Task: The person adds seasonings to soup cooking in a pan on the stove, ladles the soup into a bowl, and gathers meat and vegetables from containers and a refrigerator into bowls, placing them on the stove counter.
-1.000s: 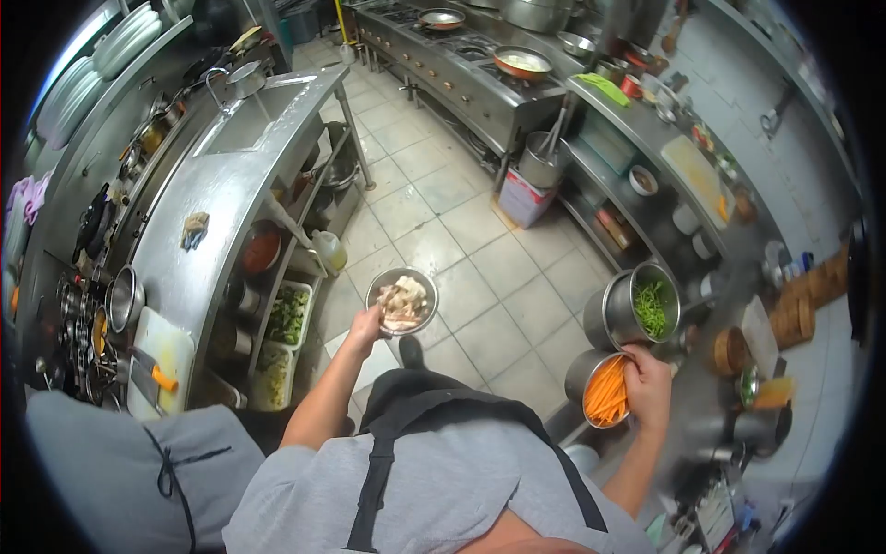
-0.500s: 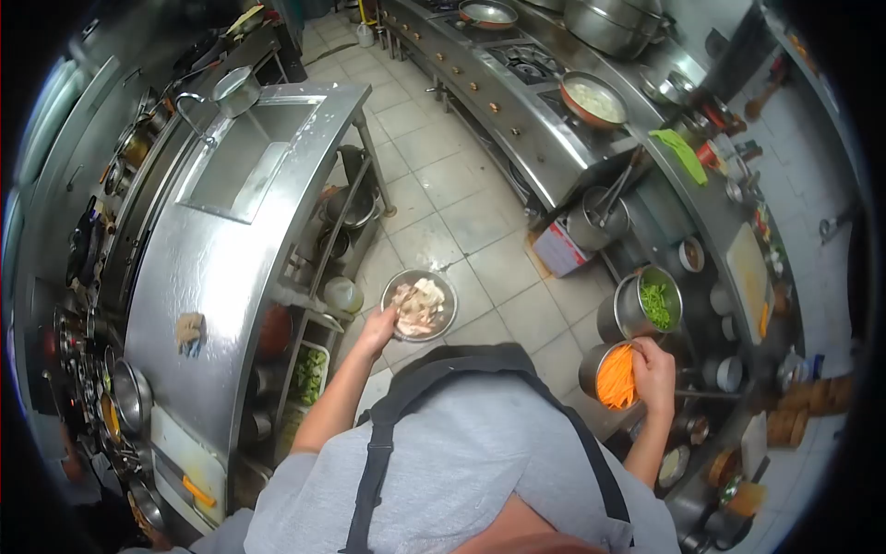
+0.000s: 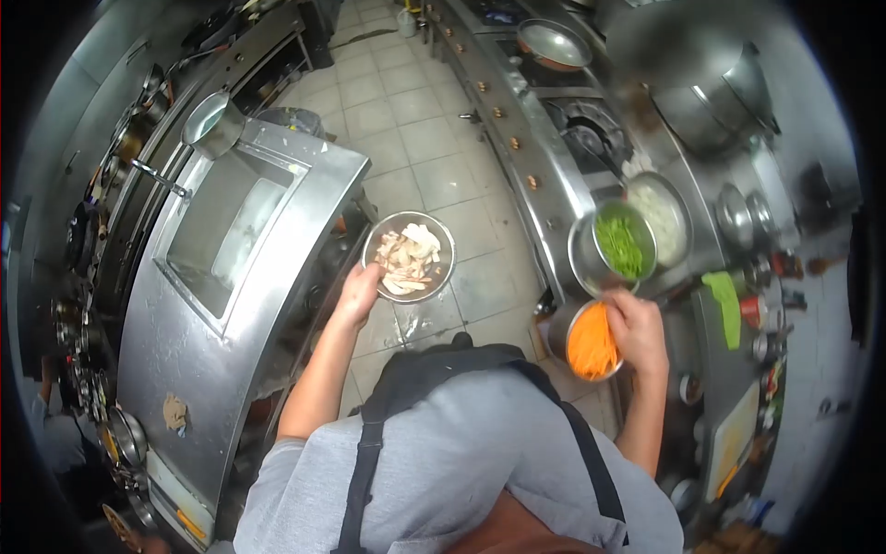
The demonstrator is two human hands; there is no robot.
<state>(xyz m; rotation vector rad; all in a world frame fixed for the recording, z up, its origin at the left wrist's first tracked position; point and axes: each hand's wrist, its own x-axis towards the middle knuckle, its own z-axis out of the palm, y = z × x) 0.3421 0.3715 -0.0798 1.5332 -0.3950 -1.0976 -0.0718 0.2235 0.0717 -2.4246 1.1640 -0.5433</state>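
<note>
My left hand point(image 3: 357, 294) grips the lower left rim of a round metal bowl point(image 3: 439, 284) that holds pale chopped pieces point(image 3: 407, 258). On the right, my right hand point(image 3: 637, 334) is closed on the rim of a metal container filled with orange strips point(image 3: 592, 343). Just above that hand is a second metal container point(image 3: 581, 251) with chopped greens point(image 3: 619, 246); whether the same fingers also hold it is hidden. Behind the greens, a pan with white pieces point(image 3: 659, 218) sits on the stove.
A steel counter point(image 3: 221, 369) with a sink point(image 3: 231, 231) and a crumpled cloth point(image 3: 174, 413) runs along the left. The stove point(image 3: 503, 120), with another pan point(image 3: 554, 44) and a large pot point(image 3: 711, 106), lines the right. Tiled floor point(image 3: 406, 138) lies between.
The view has moved forward along the aisle, bringing the sink and stove nearer. Both hands still carry their vessels, and the greens container now overlaps the stove's front edge.
</note>
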